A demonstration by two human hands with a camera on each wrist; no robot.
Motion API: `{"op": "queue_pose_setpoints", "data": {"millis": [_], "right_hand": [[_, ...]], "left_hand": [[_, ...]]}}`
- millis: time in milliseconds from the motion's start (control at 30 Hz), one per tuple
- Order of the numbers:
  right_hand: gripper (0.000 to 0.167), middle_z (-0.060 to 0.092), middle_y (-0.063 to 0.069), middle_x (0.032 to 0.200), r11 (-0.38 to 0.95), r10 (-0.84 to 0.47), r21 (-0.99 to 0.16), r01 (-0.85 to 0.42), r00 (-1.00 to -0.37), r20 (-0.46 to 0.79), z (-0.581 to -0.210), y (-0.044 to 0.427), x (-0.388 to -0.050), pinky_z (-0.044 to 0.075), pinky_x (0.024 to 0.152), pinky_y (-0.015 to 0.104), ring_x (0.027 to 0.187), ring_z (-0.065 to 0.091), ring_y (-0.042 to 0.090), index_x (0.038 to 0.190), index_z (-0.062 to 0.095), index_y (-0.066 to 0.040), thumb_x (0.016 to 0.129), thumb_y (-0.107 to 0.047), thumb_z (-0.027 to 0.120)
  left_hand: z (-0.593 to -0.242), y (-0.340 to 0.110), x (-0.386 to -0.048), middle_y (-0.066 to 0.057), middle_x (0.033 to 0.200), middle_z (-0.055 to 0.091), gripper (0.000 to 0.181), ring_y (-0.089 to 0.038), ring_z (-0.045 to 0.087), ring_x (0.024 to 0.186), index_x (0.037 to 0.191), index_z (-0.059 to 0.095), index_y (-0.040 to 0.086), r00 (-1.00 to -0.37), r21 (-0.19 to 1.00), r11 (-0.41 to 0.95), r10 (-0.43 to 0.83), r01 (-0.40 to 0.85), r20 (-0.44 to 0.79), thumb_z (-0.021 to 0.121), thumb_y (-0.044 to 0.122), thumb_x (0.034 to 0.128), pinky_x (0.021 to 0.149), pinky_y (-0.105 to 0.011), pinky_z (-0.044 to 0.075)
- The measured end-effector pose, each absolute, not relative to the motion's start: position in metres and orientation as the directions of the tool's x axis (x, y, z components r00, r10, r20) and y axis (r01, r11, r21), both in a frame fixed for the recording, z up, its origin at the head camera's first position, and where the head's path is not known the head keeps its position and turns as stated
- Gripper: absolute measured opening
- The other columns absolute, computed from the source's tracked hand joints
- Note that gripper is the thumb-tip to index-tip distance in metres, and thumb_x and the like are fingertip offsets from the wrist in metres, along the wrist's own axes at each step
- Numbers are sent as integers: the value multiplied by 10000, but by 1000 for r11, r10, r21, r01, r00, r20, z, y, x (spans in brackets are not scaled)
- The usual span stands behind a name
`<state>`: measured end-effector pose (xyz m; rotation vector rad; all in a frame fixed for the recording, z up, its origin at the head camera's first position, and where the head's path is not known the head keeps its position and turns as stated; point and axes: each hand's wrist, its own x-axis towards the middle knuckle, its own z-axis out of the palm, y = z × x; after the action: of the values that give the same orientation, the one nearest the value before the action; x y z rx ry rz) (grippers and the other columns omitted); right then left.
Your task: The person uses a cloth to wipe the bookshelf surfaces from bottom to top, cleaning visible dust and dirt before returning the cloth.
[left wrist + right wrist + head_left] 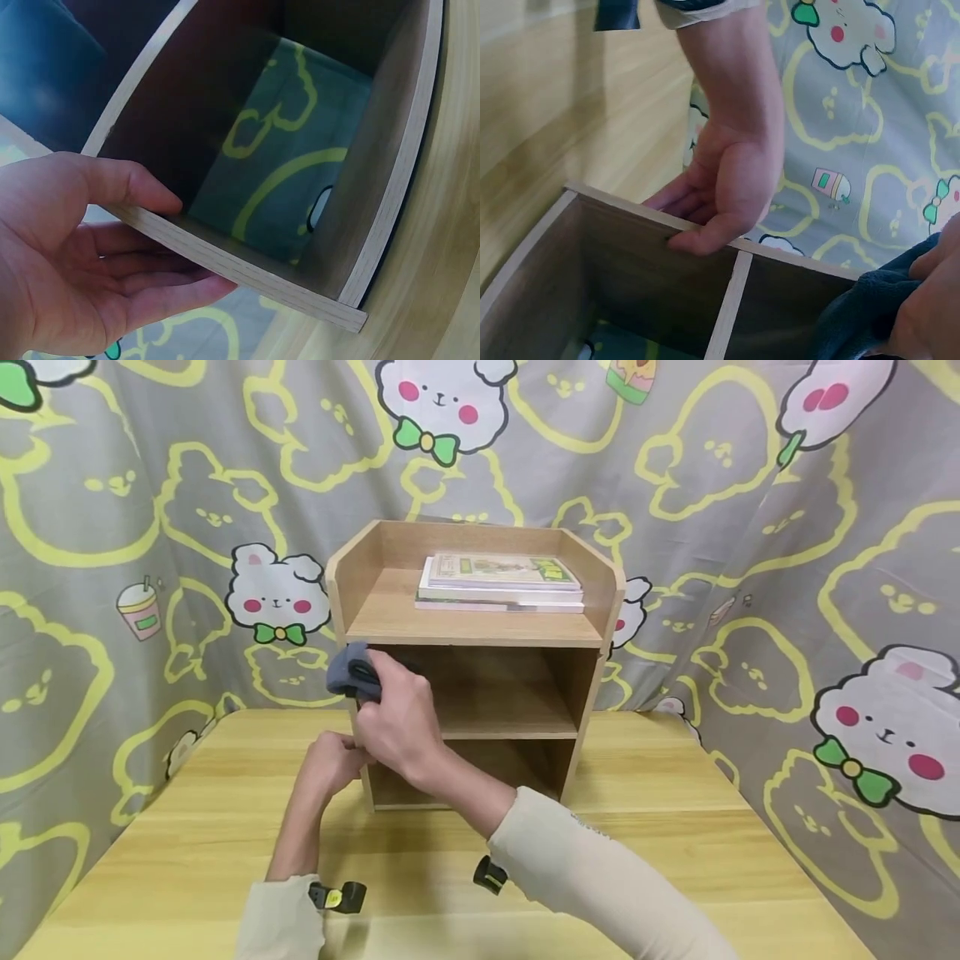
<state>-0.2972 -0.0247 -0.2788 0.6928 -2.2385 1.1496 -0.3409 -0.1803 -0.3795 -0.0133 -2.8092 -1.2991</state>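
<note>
A wooden shelf unit [390, 614] stands on the table, its open compartments facing me. My left hand [330, 766] grips the left side panel low down. In the left wrist view, the thumb of that hand [97, 240] lies on the panel's inner face and the fingers are outside. Higher up, my right hand [405, 714] holds a folded dark blue-grey cloth [348, 670] at the front edge of the same panel. The right wrist view shows the cloth [877, 300] bunched in the right hand [934, 300], covering part of the panel.
A small stack of books [498, 583] lies on the shelf unit's top board. The wooden table [660, 860] extends on both sides. A grey patterned curtain [720, 552] hangs behind and around it. Dark cameras are strapped at both wrists.
</note>
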Motion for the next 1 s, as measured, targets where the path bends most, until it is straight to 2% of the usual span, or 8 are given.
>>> {"op": "queue_pose_setpoints", "data": {"millis": [233,467,567,800,1000], "right_hand": [[522,678,66,1240,554,-281,-427,-714,-644,712,-279,-23,-293,526,955,316,1095,628,196,1301,604,-31,787,32,544],[490,690,58,1198,582,-270,-392,-712,-625,733,-276,-29,-301,532,944,316,1068,640,196,1272,614,-32,789,37,572],[500,702,44,1188,559,-233,-450,-697,-652,722,-278,-30,-303,539,910,303,1034,662,191,1265,627,-58,779,43,564],[564,705,-4,1276,501,-170,-594,-630,-744,646,-279,-28,-308,525,940,284,1133,679,184,1309,662,-137,787,41,548],[610,707,-1,1264,500,-144,-670,-549,-815,561,-283,-24,-313,509,915,286,1121,666,188,1317,665,-180,766,43,528]], "left_hand": [[-379,-182,-341,-133,872,760,293,-201,708,696,847,781,76,-997,730,682,-2,53,74,526,207,911,624,-315,516],[-372,-181,-340,-149,884,759,269,-188,699,692,877,789,59,-996,728,683,5,65,84,569,202,936,641,-336,541],[-373,-181,-341,-138,860,757,250,-198,698,700,860,782,46,-997,743,666,-2,55,75,592,195,923,637,-323,542],[-376,-180,-341,-143,917,770,235,-213,708,749,922,794,24,-1000,774,633,-30,-12,9,652,208,887,685,-357,559],[-377,-180,-341,-157,936,759,238,-240,702,788,953,791,19,-999,786,616,-39,-48,-30,680,212,870,674,-359,526]]}}
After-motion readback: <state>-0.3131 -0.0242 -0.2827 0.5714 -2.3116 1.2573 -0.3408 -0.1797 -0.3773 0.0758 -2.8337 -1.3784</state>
